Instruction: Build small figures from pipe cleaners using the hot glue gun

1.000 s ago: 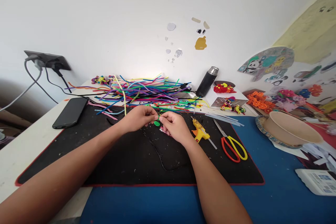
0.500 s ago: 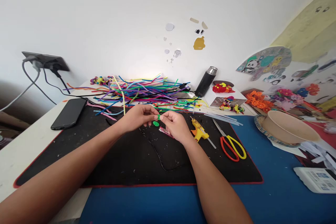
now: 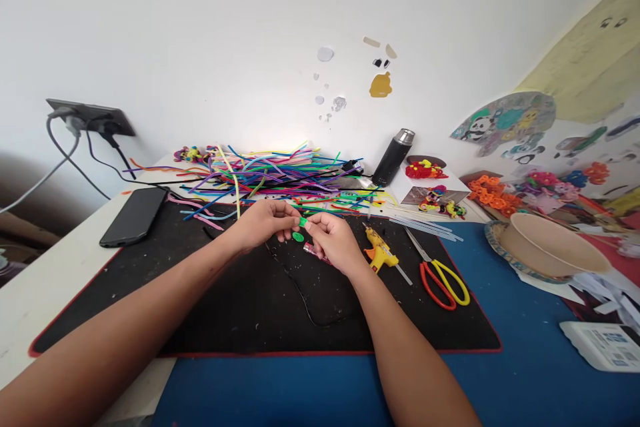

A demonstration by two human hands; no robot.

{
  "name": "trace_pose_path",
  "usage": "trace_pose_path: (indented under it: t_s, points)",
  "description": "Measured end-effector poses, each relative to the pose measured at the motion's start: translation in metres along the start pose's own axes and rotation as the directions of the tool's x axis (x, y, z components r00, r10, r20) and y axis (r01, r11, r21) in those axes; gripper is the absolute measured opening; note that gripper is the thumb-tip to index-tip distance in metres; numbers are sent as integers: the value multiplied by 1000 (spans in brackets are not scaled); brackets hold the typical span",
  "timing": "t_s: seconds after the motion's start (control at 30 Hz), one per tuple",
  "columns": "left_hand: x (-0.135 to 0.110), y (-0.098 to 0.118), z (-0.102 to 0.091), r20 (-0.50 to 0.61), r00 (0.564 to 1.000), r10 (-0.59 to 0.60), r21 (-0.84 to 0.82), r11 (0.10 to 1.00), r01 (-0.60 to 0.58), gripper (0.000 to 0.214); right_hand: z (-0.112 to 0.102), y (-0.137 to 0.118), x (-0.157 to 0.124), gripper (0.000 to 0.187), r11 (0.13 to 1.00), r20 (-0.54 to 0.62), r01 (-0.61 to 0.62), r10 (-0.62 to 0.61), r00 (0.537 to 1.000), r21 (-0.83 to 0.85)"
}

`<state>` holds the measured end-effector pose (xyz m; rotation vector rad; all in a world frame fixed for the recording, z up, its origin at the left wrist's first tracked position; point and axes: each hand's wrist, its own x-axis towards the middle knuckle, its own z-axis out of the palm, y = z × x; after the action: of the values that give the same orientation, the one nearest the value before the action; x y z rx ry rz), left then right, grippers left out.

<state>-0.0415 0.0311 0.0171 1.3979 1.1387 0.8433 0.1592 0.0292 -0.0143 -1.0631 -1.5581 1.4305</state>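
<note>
My left hand (image 3: 267,223) and my right hand (image 3: 334,238) meet over the black mat (image 3: 225,307). Both pinch a small bright green piece (image 3: 303,221) between thumb and fingers; it looks like pipe cleaner, though the fingers cover most of it. Just below, a flat green coil (image 3: 298,237) lies on the mat. A pinkish-red lighter (image 3: 315,251) is partly hidden by my right hand. To the right rests a yellow hot glue gun (image 3: 381,250) with a glue stick in its back end, and past it scissors (image 3: 440,273) with one red and one yellow handle.
Behind my hands lies a heap of coloured pipe cleaners (image 3: 280,170). A black flask (image 3: 394,159) stands near the wall beside a white box (image 3: 453,181). A phone (image 3: 134,217) is at left, a beige bowl (image 3: 555,247) at right. A black cable (image 3: 305,303) crosses the mat.
The green piece shows a little more between my fingertips. Both hands stay in almost the same place, and the whole view has shifted slightly.
</note>
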Motion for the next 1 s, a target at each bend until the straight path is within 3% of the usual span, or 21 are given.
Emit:
trace_pose_path:
  t_s: [0.2,0.63,1.0]
  points:
    - [0,-1,1,-10,1000,-24,-144,989,23,44,2,-3,-1,23,1000,-45,-6,6,999,15]
    - [0,-1,5,6,1000,-14,-76,997,14,42,3,-1,-1,19,1000,-26,1,-1,1000,4]
    - [-5,2,1,29,999,29,194,980,-34,34,2,-1,-1,20,998,-70,22,-26,997,-58]
